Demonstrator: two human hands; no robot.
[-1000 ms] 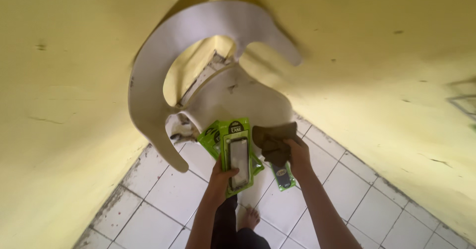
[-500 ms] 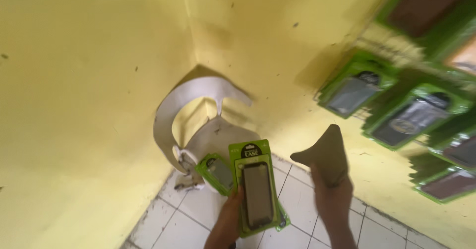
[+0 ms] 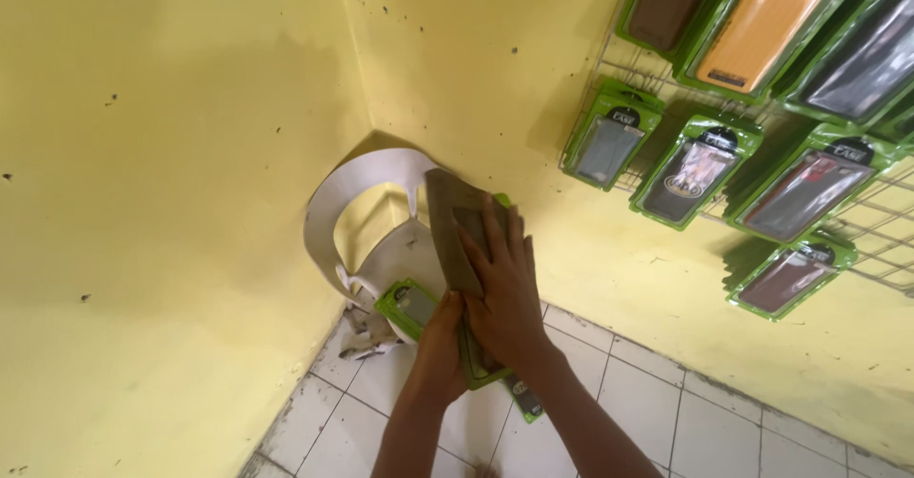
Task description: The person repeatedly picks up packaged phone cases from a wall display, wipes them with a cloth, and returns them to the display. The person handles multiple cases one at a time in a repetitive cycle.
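Note:
My left hand (image 3: 440, 343) grips the lower end of a green phone-case package (image 3: 476, 368) held upright in front of me. My right hand (image 3: 502, 288) lies flat on a brown-grey cloth (image 3: 447, 226) that it presses over the front of that package, hiding most of it. A second green package (image 3: 407, 308) lies just behind my left hand, on the seat of a white plastic chair (image 3: 354, 213) in the room's corner.
A wire rack (image 3: 857, 226) on the yellow wall at right carries several green-framed phone-case packages (image 3: 690, 169). The chair fills the corner between the two yellow walls. White floor tiles (image 3: 724, 421) lie below, with another small package (image 3: 524, 400) under my wrists.
The view has swung up and right, bringing the wall rack into sight. My right hand has brought the cloth down onto the package that my left hand holds.

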